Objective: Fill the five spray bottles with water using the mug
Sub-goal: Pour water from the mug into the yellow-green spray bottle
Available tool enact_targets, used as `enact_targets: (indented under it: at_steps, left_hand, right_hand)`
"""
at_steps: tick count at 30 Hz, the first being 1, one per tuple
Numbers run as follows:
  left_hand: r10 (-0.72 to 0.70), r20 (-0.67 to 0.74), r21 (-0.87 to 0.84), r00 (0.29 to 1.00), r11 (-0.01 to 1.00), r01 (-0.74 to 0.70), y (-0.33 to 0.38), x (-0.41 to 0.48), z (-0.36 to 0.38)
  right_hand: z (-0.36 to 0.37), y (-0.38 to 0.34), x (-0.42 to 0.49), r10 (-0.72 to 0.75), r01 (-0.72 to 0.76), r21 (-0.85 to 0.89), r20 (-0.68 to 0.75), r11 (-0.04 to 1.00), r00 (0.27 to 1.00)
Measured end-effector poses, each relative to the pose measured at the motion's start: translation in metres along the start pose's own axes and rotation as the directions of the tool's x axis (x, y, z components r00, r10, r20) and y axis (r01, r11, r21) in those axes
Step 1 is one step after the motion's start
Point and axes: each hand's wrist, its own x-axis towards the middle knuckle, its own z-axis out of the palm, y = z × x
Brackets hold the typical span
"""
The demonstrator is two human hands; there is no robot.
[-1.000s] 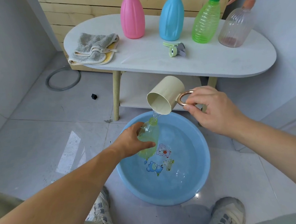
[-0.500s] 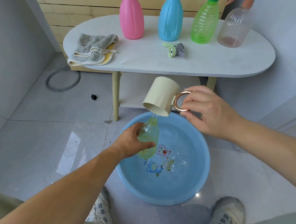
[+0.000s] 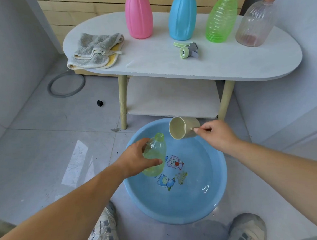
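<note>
No brand, label or readable writing on any bottle, mug or table. Only printed matter: cartoon figures on the floor of the blue basin (image 3: 211, 207), a pink one and a blue bear-like one, plus a small yellowish mark beside them, possibly characters, too blurred to read.

Left hand (image 3: 136, 161): forearm reaching in from lower left, fingers wrapped round the body of the pale green bottle (image 3: 154, 155), thumb across its near side. Bottle uncapped, neck tilted up and away toward the mug, held over the left part of the basin; contact with the water not discernible.

Right hand (image 3: 217, 134): forearm coming in from the right, fingers curled closed on the handle side of the beige mug (image 3: 183, 127), handle itself hidden by the fingers. Mug tipped on its side, mouth facing left toward the bottle neck, just beside it but apart, above the far rim of the basin.

Basin on the tiled floor, holding shallow water, between two grey shoes (image 3: 105, 232) at the bottom edge.

On the white oval table (image 3: 225, 65) beyond: pink bottle (image 3: 138, 15), blue bottle (image 3: 183, 16), bright green bottle (image 3: 221, 19) and clear bottle (image 3: 254, 24) standing in a row, tops cut off by the frame edge. Loose spray head (image 3: 186, 50) lying in front of the blue bottle. Folded grey cloth (image 3: 96, 49) at the table's left end.
</note>
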Motion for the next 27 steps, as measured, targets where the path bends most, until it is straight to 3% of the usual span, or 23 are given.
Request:
enact_targets:
  at_steps: [6, 11, 17, 27]
  left_hand:
    - [-0.019, 0.010, -0.009, 1.000, 1.000, 0.019, -0.012, 0.001, 0.004]
    - [-0.039, 0.038, -0.040, 0.999, 0.998, 0.040, -0.020, 0.008, 0.012]
    - [-0.065, 0.043, -0.070, 0.997, 0.995, 0.067, -0.031, 0.016, 0.022]
    - [-0.067, 0.057, -0.066, 0.996, 0.995, 0.071, -0.031, 0.020, 0.027]
  right_hand:
    - [0.035, 0.031, 0.021, 0.015, 0.000, -0.091, 0.162, 0.996, 0.987]
    - [0.060, 0.046, 0.038, -0.030, 0.056, -0.117, 0.213, 0.992, 0.977]
    - [0.072, 0.067, 0.046, -0.092, 0.213, -0.319, 0.356, 0.924, 0.930]
    - [0.079, 0.073, 0.057, -0.094, 0.304, -0.436, 0.441, 0.847, 0.893]
